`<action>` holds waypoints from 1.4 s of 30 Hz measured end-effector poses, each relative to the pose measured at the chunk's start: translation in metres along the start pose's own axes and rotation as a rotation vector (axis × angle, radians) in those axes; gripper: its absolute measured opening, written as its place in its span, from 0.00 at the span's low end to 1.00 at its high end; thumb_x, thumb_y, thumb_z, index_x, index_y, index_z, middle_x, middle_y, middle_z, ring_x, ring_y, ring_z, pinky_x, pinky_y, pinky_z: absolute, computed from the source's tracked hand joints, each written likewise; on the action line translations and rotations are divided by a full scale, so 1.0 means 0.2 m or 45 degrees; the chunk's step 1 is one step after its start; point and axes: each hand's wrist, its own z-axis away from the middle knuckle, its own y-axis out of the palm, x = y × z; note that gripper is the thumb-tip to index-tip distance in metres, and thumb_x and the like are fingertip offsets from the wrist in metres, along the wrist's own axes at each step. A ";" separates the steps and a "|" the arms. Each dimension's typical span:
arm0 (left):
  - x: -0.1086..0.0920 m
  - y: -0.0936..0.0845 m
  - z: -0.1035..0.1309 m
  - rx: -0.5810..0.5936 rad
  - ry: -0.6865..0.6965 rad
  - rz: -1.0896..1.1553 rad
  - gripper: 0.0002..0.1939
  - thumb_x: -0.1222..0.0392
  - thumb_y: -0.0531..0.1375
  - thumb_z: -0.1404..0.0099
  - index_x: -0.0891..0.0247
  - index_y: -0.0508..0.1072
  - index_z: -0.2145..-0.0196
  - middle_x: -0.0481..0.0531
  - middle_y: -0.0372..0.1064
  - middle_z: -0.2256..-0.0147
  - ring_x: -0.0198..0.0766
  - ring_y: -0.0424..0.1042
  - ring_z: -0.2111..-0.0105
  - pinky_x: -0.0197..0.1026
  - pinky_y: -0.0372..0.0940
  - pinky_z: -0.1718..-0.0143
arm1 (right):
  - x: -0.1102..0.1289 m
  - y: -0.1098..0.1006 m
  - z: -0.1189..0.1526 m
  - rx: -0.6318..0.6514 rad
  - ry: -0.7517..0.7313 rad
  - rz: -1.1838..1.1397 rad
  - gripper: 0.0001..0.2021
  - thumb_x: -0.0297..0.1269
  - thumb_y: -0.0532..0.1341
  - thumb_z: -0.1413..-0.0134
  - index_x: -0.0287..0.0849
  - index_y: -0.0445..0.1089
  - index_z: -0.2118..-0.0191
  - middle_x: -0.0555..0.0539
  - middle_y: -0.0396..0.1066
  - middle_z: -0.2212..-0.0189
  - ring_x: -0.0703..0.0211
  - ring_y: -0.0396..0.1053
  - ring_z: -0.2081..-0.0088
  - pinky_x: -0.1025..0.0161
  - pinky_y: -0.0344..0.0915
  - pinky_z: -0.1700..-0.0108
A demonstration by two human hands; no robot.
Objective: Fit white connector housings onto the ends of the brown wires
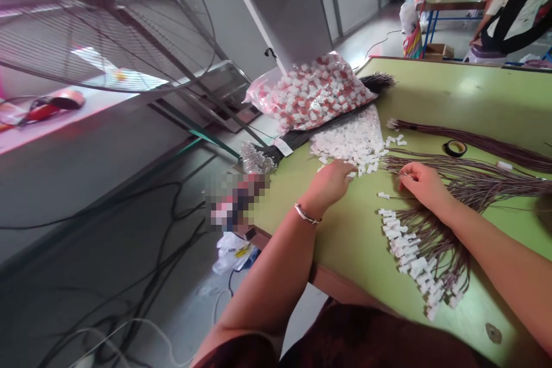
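My left hand (pixel 331 185), with a bracelet on its wrist, is at the near edge of a loose pile of white plastic connector housings (pixel 345 137). Its fingers are curled together, and what lies between the fingertips is hidden. To its right, my right hand (pixel 421 183) pinches a thin wire, whose small shiny end shows at the fingertips. Under and beyond that hand spreads a bundle of brown wires (pixel 483 179). Closer to me, wires fitted with white connectors (pixel 407 250) lie in a slanting row. A single connector (pixel 383 195) rests between my hands.
A clear bag of white and orange connectors (pixel 317 92) sits at the table's (pixel 457 83) left edge, over black wires (pixel 297 137). Black tape (pixel 455 148) and another brown bundle (pixel 474 139) lie right. A large fan (pixel 129 23) stands left; a person (pixel 513 14) is behind.
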 end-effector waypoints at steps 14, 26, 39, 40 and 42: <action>-0.28 0.14 -0.04 0.092 -0.549 1.611 0.05 0.69 0.61 0.54 0.67 0.69 0.75 0.48 0.68 0.78 0.31 0.71 0.77 0.35 0.67 0.70 | 0.00 0.01 0.02 -0.108 -0.215 -0.056 0.09 0.38 0.57 0.57 0.39 0.70 0.76 0.51 0.67 0.80 0.64 0.59 0.76 0.66 0.54 0.73; -0.26 0.21 -0.04 0.116 -0.415 1.850 0.15 0.63 0.71 0.58 0.67 0.69 0.74 0.49 0.73 0.71 0.29 0.71 0.74 0.34 0.67 0.67 | -0.01 0.02 0.02 -0.114 -0.286 0.112 0.07 0.34 0.55 0.56 0.40 0.70 0.76 0.52 0.65 0.82 0.65 0.58 0.77 0.67 0.54 0.73; -0.26 0.21 -0.03 -0.001 -0.326 1.726 0.16 0.59 0.70 0.56 0.67 0.68 0.73 0.50 0.73 0.69 0.29 0.71 0.74 0.36 0.67 0.66 | -0.01 0.02 0.04 -0.093 -0.335 0.139 0.07 0.33 0.55 0.56 0.41 0.68 0.77 0.53 0.63 0.82 0.65 0.57 0.78 0.67 0.53 0.73; -0.26 0.21 -0.03 0.010 -0.319 1.723 0.16 0.59 0.70 0.56 0.67 0.68 0.73 0.50 0.73 0.69 0.29 0.71 0.74 0.36 0.67 0.66 | -0.01 0.02 0.04 -0.093 -0.338 0.144 0.07 0.33 0.55 0.56 0.41 0.68 0.77 0.53 0.64 0.82 0.65 0.57 0.78 0.67 0.53 0.73; -0.26 0.21 -0.03 0.026 -0.292 1.692 0.14 0.60 0.69 0.55 0.67 0.68 0.73 0.50 0.72 0.70 0.28 0.70 0.75 0.37 0.67 0.67 | -0.01 0.02 0.04 -0.096 -0.346 0.153 0.07 0.33 0.55 0.56 0.41 0.68 0.77 0.53 0.64 0.82 0.65 0.57 0.78 0.67 0.53 0.73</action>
